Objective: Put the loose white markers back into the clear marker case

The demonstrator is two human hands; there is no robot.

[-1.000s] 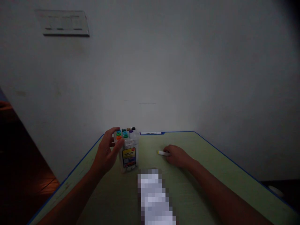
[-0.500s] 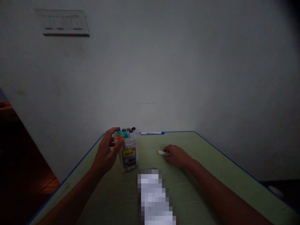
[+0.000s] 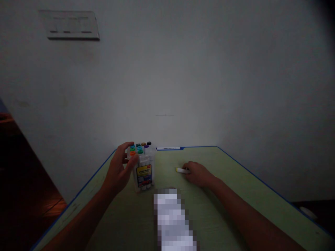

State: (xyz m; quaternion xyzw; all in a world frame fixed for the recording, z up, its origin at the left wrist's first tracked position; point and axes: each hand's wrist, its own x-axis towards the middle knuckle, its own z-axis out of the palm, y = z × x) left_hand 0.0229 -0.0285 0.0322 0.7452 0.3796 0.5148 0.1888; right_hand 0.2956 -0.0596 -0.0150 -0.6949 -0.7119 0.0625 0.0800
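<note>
Table-top arrangement, clock positions read from the middle of the green table (image 3: 222,164), with 12 o'clock toward the pale wall (image 3: 167,69). At 10 o'clock stands a clear marker case (image 3: 144,176), upright, with a yellow-and-dark label on its near face and capped markers — orange, green, blue, teal, brown, purple and black among the visible ends — showing at its top. The left hand (image 3: 119,172) is half open and curved round the 9 o'clock side of the case, holding it with the thumb at the near rim and the index finger at the far rim. At 1 o'clock, the right hand (image 3: 198,173) is closed on a yellow-ended marker (image 3: 182,170), white-barrelled, its yellow end directed toward 9 o'clock; the fingertips are partly hidden, and whether the barrel touches the table cannot be told. A white-and-blue pen (image 3: 169,149) lies along the far edge at 12 o'clock. At 6 o'clock is a pale oblong item (image 3: 172,219) — pixelated, its details unreadable. A switch plate (image 3: 72,26) is mounted high on the wall, toward 11 o'clock.
</note>
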